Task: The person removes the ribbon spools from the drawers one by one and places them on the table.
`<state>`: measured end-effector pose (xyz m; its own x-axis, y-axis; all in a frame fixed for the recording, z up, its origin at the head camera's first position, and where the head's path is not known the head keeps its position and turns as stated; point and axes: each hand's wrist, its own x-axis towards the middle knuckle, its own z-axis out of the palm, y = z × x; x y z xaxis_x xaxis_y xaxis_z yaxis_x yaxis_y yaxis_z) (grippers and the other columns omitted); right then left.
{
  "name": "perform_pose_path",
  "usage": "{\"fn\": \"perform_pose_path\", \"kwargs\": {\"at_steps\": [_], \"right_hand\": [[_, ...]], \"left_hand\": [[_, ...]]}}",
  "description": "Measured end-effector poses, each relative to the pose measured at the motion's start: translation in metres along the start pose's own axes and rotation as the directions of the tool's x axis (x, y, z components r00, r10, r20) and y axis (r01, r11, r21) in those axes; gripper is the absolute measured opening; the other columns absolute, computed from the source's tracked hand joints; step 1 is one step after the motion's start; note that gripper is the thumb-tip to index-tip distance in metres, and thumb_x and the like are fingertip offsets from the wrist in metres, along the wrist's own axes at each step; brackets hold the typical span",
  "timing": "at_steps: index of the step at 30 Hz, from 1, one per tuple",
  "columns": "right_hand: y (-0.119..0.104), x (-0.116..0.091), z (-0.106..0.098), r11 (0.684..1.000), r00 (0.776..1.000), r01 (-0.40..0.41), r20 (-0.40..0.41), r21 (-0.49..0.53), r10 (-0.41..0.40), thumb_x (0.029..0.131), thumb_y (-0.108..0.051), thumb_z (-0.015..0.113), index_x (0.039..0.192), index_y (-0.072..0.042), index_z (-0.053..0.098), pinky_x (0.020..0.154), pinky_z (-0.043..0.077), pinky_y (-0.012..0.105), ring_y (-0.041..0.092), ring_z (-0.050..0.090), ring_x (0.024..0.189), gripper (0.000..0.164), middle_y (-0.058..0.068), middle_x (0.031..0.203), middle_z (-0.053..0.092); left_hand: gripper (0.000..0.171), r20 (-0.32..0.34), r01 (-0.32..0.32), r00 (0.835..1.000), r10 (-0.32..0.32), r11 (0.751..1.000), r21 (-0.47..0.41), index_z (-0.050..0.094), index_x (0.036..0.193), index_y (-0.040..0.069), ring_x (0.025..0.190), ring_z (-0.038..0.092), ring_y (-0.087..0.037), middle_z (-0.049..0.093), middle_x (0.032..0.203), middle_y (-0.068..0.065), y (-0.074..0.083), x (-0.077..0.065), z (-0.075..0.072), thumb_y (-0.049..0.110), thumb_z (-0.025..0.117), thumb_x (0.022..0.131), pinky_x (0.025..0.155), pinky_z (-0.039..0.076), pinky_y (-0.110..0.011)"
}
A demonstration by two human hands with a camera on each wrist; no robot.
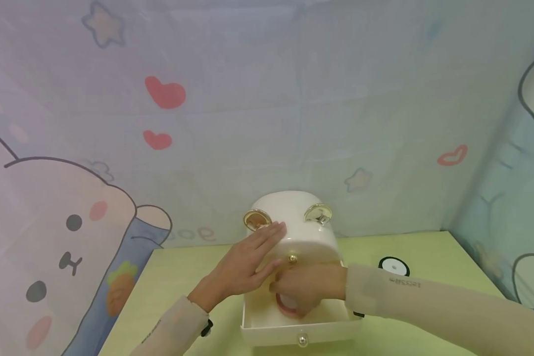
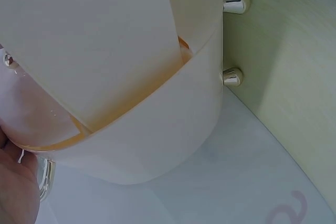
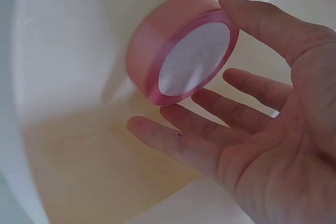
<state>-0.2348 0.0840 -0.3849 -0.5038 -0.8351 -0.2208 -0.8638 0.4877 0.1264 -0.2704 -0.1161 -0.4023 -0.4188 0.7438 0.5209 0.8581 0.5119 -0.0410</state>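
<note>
A white drawer box with a rounded top stands on the table, its lower drawer pulled out towards me. Flat against the front of its top rests my left hand, fingers straight. In the left wrist view, part of that hand shows at the left edge beside the box's curved wall. My right hand reaches down into the drawer. It pinches a roll of pink ribbon by the rim, with the thumb above and fingertips below. The roll stands tilted inside the drawer.
Two gold-rimmed ear-like rings sit on the box top. A black-rimmed white disc lies on the green table to the right, behind my right sleeve. A printed cloth hangs close behind the box.
</note>
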Motion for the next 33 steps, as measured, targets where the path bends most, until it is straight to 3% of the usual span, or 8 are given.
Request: {"fn": "perform_pose_path", "kwargs": {"at_steps": [9,19,26,33], "right_hand": [[-0.002,0.008,0.003,0.997,0.999,-0.01,0.048,-0.072,0.014,0.079,-0.031,0.088,0.111,-0.024,0.067,0.079,0.051,0.02,0.006,0.054,0.083,0.039,-0.007,0.095,0.064],[-0.003,0.013,0.004,0.993,0.998,-0.013,0.067,-0.119,0.021,0.079,-0.035,0.087,0.114,-0.022,0.061,0.077,0.05,0.019,0.005,0.053,0.08,0.045,-0.008,0.091,0.062],[-0.003,0.014,0.005,0.994,0.995,-0.02,0.092,-0.105,0.03,0.068,-0.039,0.097,0.114,-0.025,0.059,0.084,0.052,0.019,0.004,0.056,0.087,0.062,-0.009,0.098,0.064],[-0.002,0.013,0.003,0.995,0.995,0.001,0.102,-0.103,0.01,0.072,-0.032,0.095,0.114,-0.026,0.06,0.081,0.051,0.019,0.004,0.053,0.086,0.055,-0.009,0.096,0.061]], "left_hand": [[0.061,-0.006,0.002,1.0,-0.001,1.0,0.011,0.037,0.164,0.01,0.158,0.039,-0.025,0.04,0.17,-0.006,0.0,-0.001,0.002,0.04,0.049,0.111,0.127,0.039,-0.044],[0.061,-0.017,-0.013,1.0,0.013,1.0,0.005,0.038,0.163,0.009,0.158,0.039,-0.026,0.04,0.17,-0.007,0.0,0.0,-0.001,0.041,0.046,0.112,0.128,0.038,-0.045],[0.062,-0.009,-0.001,1.0,0.001,1.0,0.005,0.037,0.164,0.01,0.158,0.039,-0.026,0.04,0.17,-0.007,0.001,-0.002,-0.001,0.042,0.047,0.112,0.127,0.039,-0.045],[0.062,-0.006,0.006,1.0,-0.006,1.0,-0.006,0.038,0.164,0.011,0.159,0.038,-0.025,0.04,0.17,-0.006,0.002,0.0,-0.003,0.039,0.052,0.11,0.128,0.039,-0.045]]}}
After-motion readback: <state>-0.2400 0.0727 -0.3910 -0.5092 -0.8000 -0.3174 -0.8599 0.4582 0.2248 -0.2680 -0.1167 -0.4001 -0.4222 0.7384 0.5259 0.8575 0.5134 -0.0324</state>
